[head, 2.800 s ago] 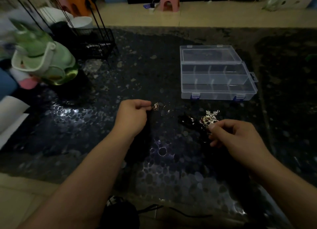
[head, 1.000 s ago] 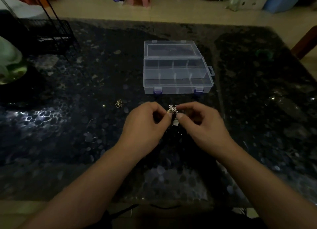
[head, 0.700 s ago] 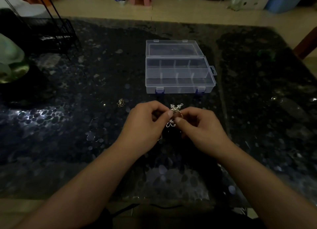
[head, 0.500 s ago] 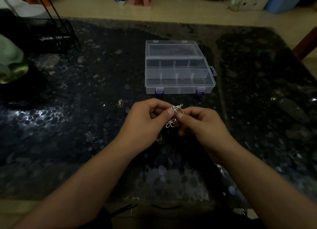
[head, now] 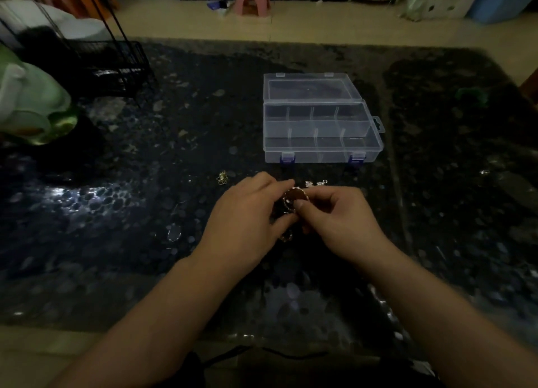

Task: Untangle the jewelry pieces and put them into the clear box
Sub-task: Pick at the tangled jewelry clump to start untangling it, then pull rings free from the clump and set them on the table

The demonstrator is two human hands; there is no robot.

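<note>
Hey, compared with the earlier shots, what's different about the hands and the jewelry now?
The left hand set its small gold piece down on the table and moved right to join the right hand. Both now pinch a ring-shaped piece; a silvery piece lies beyond them. The clear box stays open, seemingly empty.

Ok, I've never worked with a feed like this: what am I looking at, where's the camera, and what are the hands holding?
No machine here: a person's bare hands, filmed from one camera on their head, looking down at a dark speckled table. The left hand and right hand together pinch a ring-shaped jewelry piece. The clear box lies open beyond them; its compartments look empty. A small gold piece and a silvery piece lie loose on the table.
</note>
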